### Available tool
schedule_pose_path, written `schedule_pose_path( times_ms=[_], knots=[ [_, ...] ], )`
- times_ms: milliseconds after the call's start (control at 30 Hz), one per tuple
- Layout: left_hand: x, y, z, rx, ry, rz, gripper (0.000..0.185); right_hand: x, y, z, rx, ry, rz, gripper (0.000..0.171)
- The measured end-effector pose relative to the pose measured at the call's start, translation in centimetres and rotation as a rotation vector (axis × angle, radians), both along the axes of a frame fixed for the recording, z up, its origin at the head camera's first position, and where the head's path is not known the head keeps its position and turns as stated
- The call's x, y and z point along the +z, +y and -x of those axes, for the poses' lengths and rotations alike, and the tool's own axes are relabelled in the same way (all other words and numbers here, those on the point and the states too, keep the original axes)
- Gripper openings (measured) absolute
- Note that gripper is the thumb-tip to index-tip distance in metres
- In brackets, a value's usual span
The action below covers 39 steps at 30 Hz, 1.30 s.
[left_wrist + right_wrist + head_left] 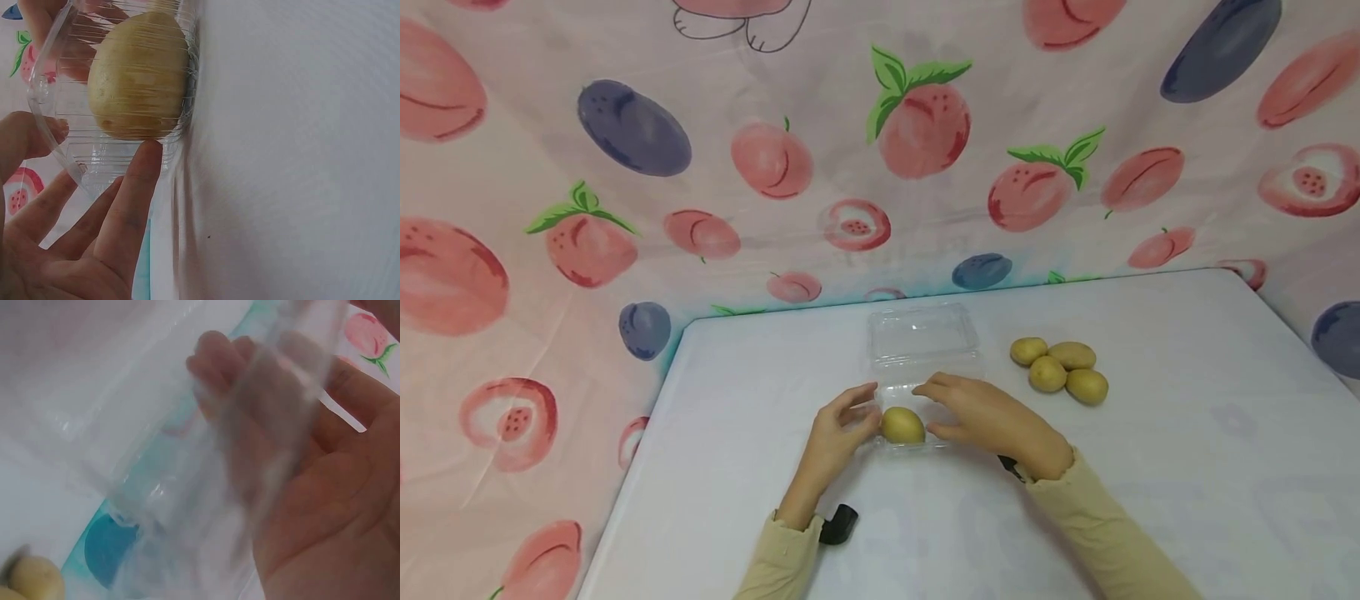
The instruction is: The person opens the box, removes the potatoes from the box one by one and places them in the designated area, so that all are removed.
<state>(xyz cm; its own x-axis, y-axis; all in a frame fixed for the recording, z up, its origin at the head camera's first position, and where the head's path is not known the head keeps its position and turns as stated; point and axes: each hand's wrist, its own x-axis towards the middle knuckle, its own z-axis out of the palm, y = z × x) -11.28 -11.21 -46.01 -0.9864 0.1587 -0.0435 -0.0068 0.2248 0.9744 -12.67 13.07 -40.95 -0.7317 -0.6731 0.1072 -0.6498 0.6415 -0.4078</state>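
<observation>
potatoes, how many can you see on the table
5. One small yellow-brown potato lies in the clear plastic clamshell box, between the left hand and right hand. Four more sit clustered right of the box. None seems hidden.

The head camera looks down and forward over the white table [1150,467], taking in the clear clamshell box [925,367] from a fair way above, fruit-print cloth behind. The left wrist camera sits very close at the box's [112,125] left end, rolled sideways so the table [294,156] stands as a wall on the right. The right wrist camera is closer still, peering through the box's [206,456] clear plastic from its right side, everything blurred. All three views share the box; head and left wrist views share the potato [902,425] [137,75] inside it.
</observation>
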Motion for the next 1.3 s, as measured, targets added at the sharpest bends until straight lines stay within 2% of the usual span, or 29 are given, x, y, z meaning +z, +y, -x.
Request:
schedule_pose_path(
  times_ms=[433,900,1300],
  knots=[
    [0.2,-0.1,-0.1,-0.014,0.015,0.005,0.044,-1.2,-1.1,0.0,-0.007,-0.022,-0.013,0.043],
    [0.2,-0.1,0.0,-0.032,0.026,-0.013,0.044,-1.7,-2.1,0.6,0.012,-0.044,0.018,0.04],
    [0.3,0.0,-0.1,-0.035,0.025,-0.027,0.045,-2.0,-2.9,0.8,0.035,-0.166,0.08,0.034]
  ],
)
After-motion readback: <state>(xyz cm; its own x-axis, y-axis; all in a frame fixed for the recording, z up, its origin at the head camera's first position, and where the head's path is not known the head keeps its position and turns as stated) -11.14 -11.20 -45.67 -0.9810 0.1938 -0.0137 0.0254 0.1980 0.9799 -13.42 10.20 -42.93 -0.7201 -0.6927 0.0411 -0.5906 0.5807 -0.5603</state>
